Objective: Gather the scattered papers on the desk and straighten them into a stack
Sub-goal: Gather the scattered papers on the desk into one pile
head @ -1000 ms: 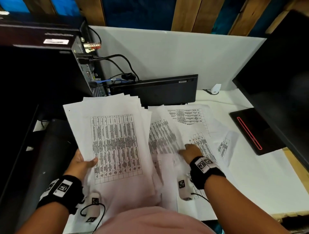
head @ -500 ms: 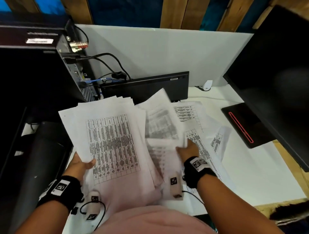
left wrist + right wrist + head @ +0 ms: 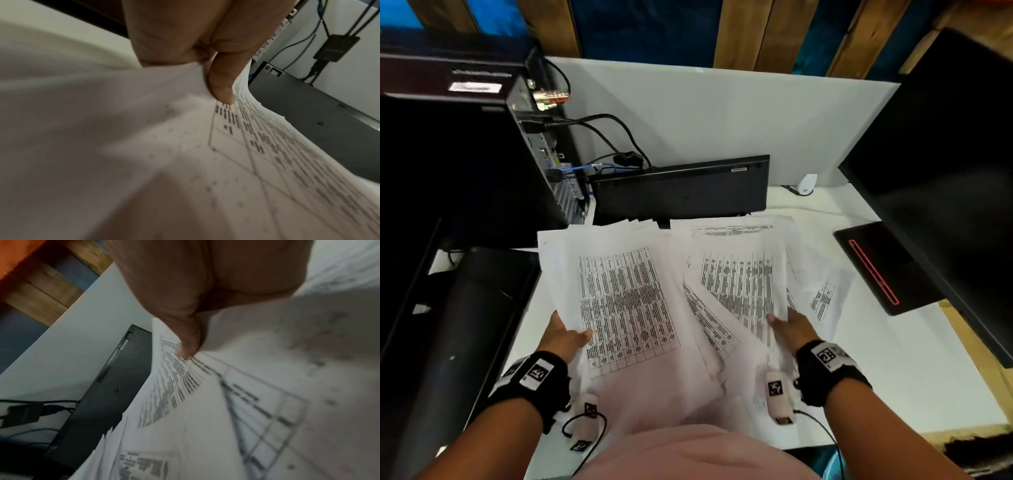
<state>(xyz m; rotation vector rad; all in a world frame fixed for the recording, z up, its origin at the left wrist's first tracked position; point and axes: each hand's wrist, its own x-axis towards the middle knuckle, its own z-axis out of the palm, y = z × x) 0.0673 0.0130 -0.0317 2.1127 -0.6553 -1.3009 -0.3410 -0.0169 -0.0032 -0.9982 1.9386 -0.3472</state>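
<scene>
A thick bundle of printed papers with tables is held up at the left. My left hand pinches its left edge, thumb on top of the sheet. My right hand grips a smaller batch of printed sheets just right of the bundle, thumb pressed on the top page. Several more loose sheets lie on the white desk under and right of that batch. The fingers under both sets of paper are hidden.
A black keyboard stands on edge against the white partition behind the papers. A computer tower with cables is at the back left, a black monitor and its red-lined base at the right. A dark chair stands left.
My right hand has taken up a batch of sheets from the desk and raised it beside the bundle. The left hand keeps its hold on the large bundle.
</scene>
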